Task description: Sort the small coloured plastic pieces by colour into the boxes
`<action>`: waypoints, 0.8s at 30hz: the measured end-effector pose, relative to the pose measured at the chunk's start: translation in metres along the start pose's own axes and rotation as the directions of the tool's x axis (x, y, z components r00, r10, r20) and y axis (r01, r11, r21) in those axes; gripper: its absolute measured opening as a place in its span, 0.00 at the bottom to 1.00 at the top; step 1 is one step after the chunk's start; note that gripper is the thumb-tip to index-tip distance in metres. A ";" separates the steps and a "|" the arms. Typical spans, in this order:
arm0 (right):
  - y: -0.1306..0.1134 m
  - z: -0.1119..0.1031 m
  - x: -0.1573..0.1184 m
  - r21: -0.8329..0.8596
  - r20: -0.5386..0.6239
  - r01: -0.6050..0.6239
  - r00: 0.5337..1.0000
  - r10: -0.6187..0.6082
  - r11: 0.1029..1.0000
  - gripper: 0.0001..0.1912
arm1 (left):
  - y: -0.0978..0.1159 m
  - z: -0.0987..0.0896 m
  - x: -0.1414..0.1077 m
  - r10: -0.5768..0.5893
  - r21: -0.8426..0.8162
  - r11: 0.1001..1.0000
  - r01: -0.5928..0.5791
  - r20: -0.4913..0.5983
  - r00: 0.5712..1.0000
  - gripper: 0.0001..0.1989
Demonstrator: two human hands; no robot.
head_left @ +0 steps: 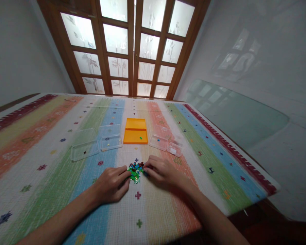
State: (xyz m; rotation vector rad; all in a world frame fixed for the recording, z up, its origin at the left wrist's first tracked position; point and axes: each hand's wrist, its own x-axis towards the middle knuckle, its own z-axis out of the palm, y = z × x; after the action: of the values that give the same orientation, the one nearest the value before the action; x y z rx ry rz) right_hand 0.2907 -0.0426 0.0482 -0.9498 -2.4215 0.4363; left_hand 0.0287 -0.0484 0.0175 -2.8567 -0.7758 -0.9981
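A small heap of tiny plastic pieces [135, 171], green, blue, dark brown and whitish, lies on the striped tablecloth. They look like toy bricks. At the heap's left edge is my left hand [114, 183], its fingers closed and their tips touching the pieces. My right hand [158, 170] bends over the right edge, fingers curled together around a spot at the heap. What either hand pinches, if anything, is hidden by the fingers. Behind the heap stands an open orange case [135, 136] with a green piece [140, 137] in its front half.
Two clear lidded boxes stand open on the left: one [75, 156] holds a brown piece [85, 152], the other [111, 147] pale bits. Right of the case, a clear box [158, 145] holds a blue piece [158, 140], and a smaller box [177, 153] holds something white.
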 end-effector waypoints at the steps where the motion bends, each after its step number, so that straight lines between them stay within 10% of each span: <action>1: 0.005 -0.006 0.000 -0.001 -0.046 -0.017 0.999 0.017 1.000 0.09 | 0.000 0.000 0.000 0.002 0.003 1.000 -0.002 -0.002 1.000 0.09; 9: 0.061 -0.058 -0.021 -0.206 -0.438 -0.433 0.843 0.313 0.878 0.14 | 0.000 -0.001 0.002 0.017 0.039 0.999 -0.018 0.036 0.999 0.11; 24: 0.072 -0.065 -0.030 -0.433 -0.318 -0.642 0.766 0.559 0.633 0.20 | -0.002 0.000 0.000 0.027 0.028 0.999 -0.027 0.013 1.000 0.11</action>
State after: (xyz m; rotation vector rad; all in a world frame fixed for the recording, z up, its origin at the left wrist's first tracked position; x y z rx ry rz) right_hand 0.3845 -0.0057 0.0590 -1.9872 -2.0394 -0.1111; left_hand 0.0273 -0.0466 0.0173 -2.8442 -0.7442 -0.9590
